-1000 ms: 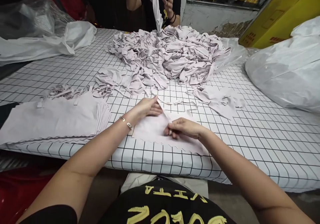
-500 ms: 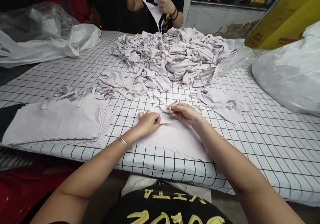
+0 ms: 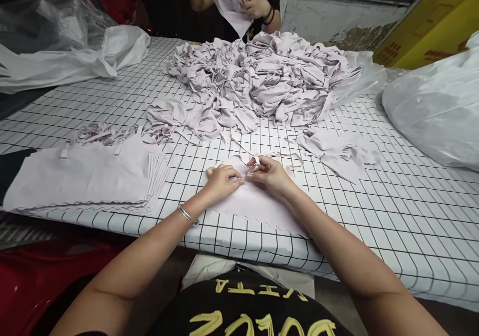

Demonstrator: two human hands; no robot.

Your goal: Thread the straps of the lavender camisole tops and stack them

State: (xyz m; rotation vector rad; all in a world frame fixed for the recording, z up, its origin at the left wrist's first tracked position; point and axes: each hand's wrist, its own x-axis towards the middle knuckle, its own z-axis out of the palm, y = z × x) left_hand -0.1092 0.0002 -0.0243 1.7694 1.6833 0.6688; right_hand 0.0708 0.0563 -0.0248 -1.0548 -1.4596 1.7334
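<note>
A pale lilac garment piece (image 3: 258, 207) lies near the table's front edge, its wavy hem toward me. My left hand (image 3: 223, 180) pinches the upper edge of this garment piece, fingers closed. Close against it, my right hand (image 3: 267, 173) is closed in a pinch at the same edge, with a thin strap (image 3: 297, 161) looping out beside its fingers. The exact spot between the fingertips is partly hidden. To the left sits a neat stack of matching garment pieces (image 3: 90, 176), short straps folded over the top one.
A large heap of crumpled lilac garments (image 3: 262, 76) covers the table's (image 3: 404, 206) far middle. A loose garment (image 3: 340, 149) lies to the right. Plastic bags (image 3: 434, 111) stand at both sides. Across the table, a co-worker's hand (image 3: 256, 6) holds up another piece.
My right hand has come down and left to meet my left hand at the fabric's edge. The co-worker's piece has spread and shifted.
</note>
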